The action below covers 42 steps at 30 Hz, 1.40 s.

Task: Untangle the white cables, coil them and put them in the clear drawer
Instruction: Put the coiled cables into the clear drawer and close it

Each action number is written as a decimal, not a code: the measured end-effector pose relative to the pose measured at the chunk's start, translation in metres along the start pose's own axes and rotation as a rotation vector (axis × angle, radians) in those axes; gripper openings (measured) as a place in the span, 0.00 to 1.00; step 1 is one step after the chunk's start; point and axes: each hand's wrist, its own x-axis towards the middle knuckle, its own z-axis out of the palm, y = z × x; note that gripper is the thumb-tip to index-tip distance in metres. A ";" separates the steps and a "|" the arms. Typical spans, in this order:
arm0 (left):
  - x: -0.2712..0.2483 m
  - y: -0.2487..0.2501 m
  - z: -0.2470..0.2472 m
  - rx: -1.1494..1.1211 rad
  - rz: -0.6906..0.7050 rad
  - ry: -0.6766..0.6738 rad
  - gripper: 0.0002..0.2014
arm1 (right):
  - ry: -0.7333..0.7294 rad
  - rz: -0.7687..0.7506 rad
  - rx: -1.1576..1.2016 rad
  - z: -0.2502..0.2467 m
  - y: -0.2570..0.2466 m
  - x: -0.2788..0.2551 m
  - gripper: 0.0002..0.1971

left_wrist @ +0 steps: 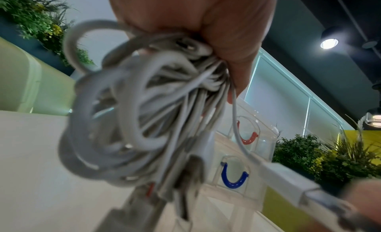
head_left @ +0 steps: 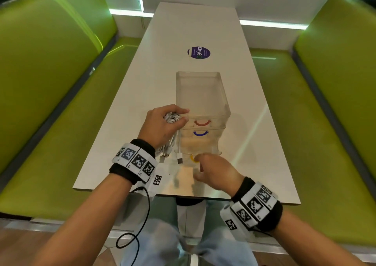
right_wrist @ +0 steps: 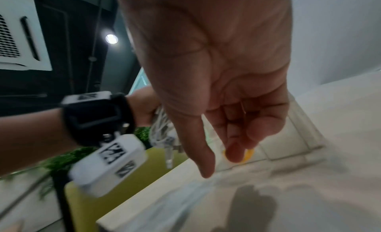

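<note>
You have even, bright indoor light in the head view, with cool strip lights glowing beyond the far end of the table (head_left: 154,66). A diagonal glare streak crosses the tabletop right of the clear drawer unit (head_left: 201,94), and reflections wash out the near edge. Edges bow from wide-angle distortion. In the left wrist view, the cables (left_wrist: 144,114) are soft with motion blur; a ceiling spotlight flares upper right. Your right wrist view is dimmer and smeared, with a hand shadow on the tabletop.
</note>
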 end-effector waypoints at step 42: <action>-0.048 0.017 0.016 -0.059 0.044 0.002 0.38 | 0.164 -0.141 0.731 -0.038 -0.032 -0.033 0.10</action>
